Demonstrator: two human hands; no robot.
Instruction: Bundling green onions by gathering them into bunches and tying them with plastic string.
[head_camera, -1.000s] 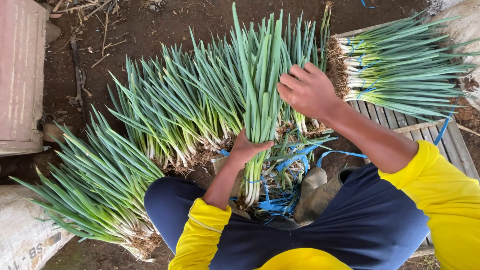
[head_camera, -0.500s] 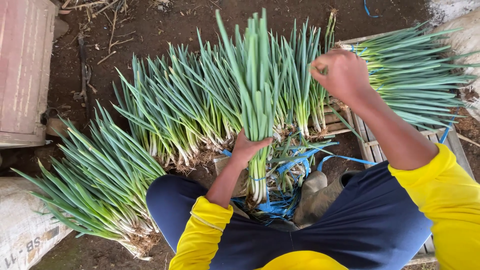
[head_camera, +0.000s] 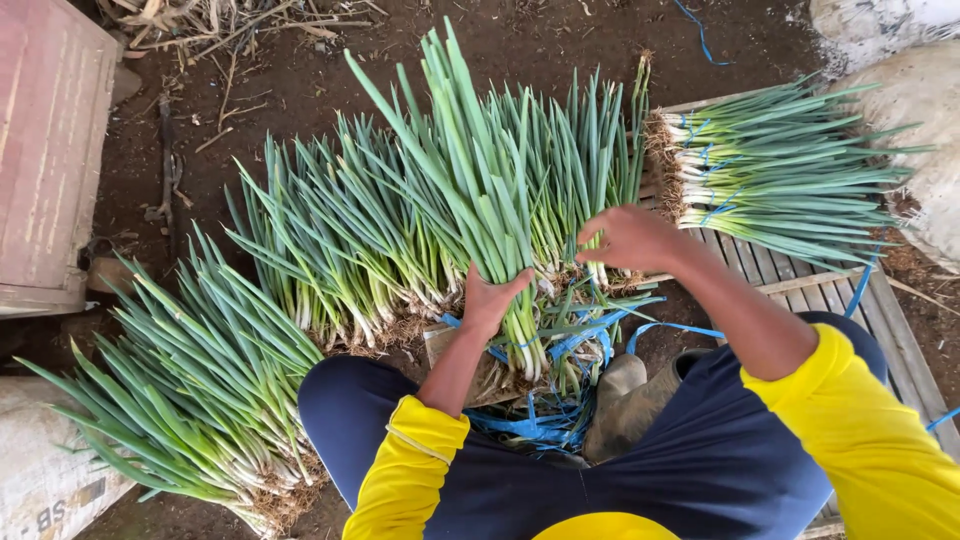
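My left hand (head_camera: 492, 298) grips a bunch of green onions (head_camera: 478, 200) near its white stems, leaves pointing away from me. My right hand (head_camera: 630, 238) hovers just right of that bunch over the stems, fingers curled and pinched; what it pinches I cannot tell. Blue plastic strips (head_camera: 545, 415) lie tangled below the bunch, between my knees. More loose green onions (head_camera: 330, 250) fan out on the dirt to the left of the held bunch.
Tied onion bundles (head_camera: 780, 175) lie on a wooden slatted pallet (head_camera: 790, 275) at right. Another onion pile (head_camera: 190, 400) sits lower left beside a white sack (head_camera: 40, 480). A reddish crate (head_camera: 45, 150) stands at left. A boot (head_camera: 620, 400) is near my right leg.
My right hand rose toward the upper right, then came back down and left, close to the held bunch's stems. My left hand kept its grip on the bunch.
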